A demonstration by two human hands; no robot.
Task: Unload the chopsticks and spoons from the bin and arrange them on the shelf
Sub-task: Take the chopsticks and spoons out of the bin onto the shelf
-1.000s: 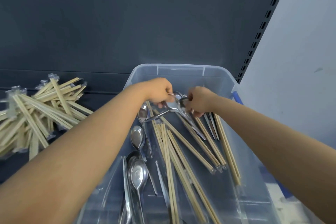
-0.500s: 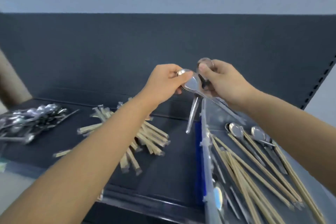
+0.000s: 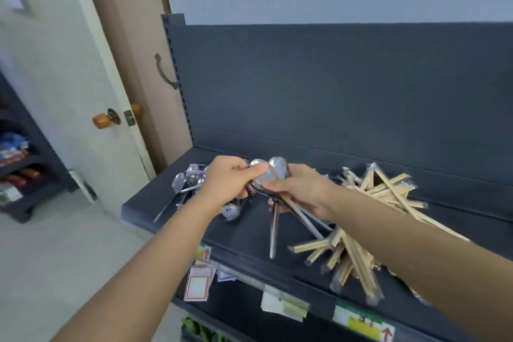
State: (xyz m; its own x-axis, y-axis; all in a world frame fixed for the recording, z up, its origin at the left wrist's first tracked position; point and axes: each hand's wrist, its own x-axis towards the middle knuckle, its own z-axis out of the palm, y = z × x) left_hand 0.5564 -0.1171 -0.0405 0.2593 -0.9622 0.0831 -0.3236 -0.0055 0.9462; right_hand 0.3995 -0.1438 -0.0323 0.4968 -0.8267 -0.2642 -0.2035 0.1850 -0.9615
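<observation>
Both hands hold a bunch of spoons [image 3: 277, 169] at frame centre over the shelf [image 3: 244, 233], bowls nested and handles fanning down, probably to join the pile [image 3: 180, 182] at centre left (chopsticks [image 3: 374, 203] lie heaped at right). The left hand [image 3: 227, 183] curls round the bowls, while the right hand [image 3: 299, 191] pinches the necks, thumb on top. The bin is out of view.

Only the person's arms and hands show. The left forearm [image 3: 155, 253] and the right forearm [image 3: 402, 233] are bare along their whole visible length, from the lower edge of the view up to the wrists, slender and smooth. The left hand [image 3: 226, 183] and the right hand [image 3: 304, 193] are bare too, wrists and fingers alike. Knuckles show as soft ridges. Finer detail, such as the nails, is lost in blur.
</observation>
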